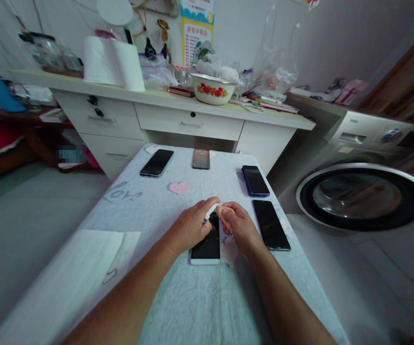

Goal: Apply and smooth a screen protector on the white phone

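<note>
A phone with a black screen and a white lower edge (pixel 205 254) lies on the cloth-covered table, under both hands. My left hand (pixel 191 225) is closed around a small white object with a blue part (pixel 210 211), held above the phone's upper end; its kind is not clear. Close beside it, my right hand (pixel 241 225) is closed in a pinch. Something peach-coloured shows at its fingertips, but I cannot tell it from the fingers. A larger black phone (pixel 271 225) lies just right of my right hand.
Farther back on the table (pixel 164 206) lie a dark phone (pixel 157 163), a brownish phone or case (pixel 201 159) and a purple-edged phone (pixel 255 181). A pale sheet (pixel 85 258) covers the left front. Behind stands a white desk (pixel 189 115); at right, a washing machine (pixel 361 187).
</note>
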Available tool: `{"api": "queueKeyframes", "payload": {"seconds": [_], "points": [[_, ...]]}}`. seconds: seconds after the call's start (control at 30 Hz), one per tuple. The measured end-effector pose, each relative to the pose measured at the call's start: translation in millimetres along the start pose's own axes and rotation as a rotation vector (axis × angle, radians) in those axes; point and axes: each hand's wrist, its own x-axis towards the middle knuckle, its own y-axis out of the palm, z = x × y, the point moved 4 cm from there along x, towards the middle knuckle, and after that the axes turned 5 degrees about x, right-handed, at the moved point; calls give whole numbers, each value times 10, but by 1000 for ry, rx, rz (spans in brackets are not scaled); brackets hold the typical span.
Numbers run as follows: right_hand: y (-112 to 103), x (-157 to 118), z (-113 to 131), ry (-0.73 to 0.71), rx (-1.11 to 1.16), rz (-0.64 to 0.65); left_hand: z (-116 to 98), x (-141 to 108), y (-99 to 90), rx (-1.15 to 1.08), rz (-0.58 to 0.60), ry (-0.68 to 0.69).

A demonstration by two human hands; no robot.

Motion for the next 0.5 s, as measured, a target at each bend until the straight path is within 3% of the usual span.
{"api": "queueKeyframes", "payload": {"seconds": [0.2,0.5], "points": [[27,-18,29,7,15,10,-6,-3,8,29,31,-21],[-6,-4,-9,1,0,-3,28,-1,15,30,-20,-22]]}}
